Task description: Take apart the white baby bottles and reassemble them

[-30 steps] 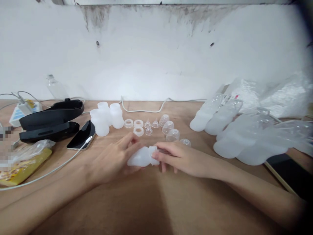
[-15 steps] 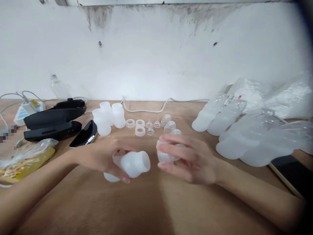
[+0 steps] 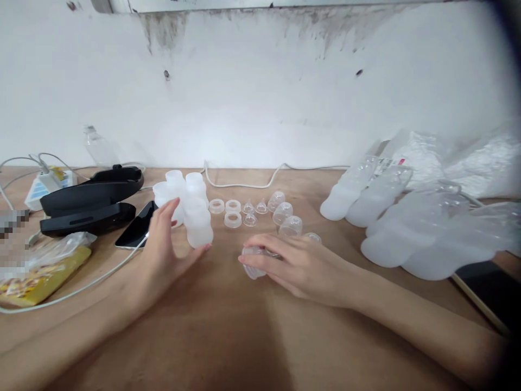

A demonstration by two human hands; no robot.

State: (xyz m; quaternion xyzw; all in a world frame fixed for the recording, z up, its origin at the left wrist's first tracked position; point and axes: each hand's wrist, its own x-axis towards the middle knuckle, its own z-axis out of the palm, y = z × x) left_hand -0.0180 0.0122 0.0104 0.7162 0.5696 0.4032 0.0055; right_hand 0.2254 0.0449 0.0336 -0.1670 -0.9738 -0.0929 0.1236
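Observation:
My left hand [image 3: 163, 252] curls round a small white plastic bottle [image 3: 198, 224] that stands upright on the wooden table [image 3: 228, 336], right beside three more white bottles [image 3: 176, 184]. My right hand [image 3: 297, 263] rests on the table, fingers closed on a clear plastic cap [image 3: 253, 262] that is partly hidden under them. Behind the hands lie three white rings [image 3: 233, 206], small clear teats [image 3: 249, 208] and several clear dome caps [image 3: 283, 212].
Several bottles wrapped in clear plastic [image 3: 391, 217] lie at the right, with a dark phone [image 3: 484, 290] near them. At the left are a phone on a cable [image 3: 137, 225], a black device [image 3: 89, 198], a power strip [image 3: 40, 184] and a yellow packet [image 3: 36, 274].
My left hand carried the white bottle up from the table's middle and stood it by the other bottles. My right hand pulled the clear cap off it and lowered to the table.

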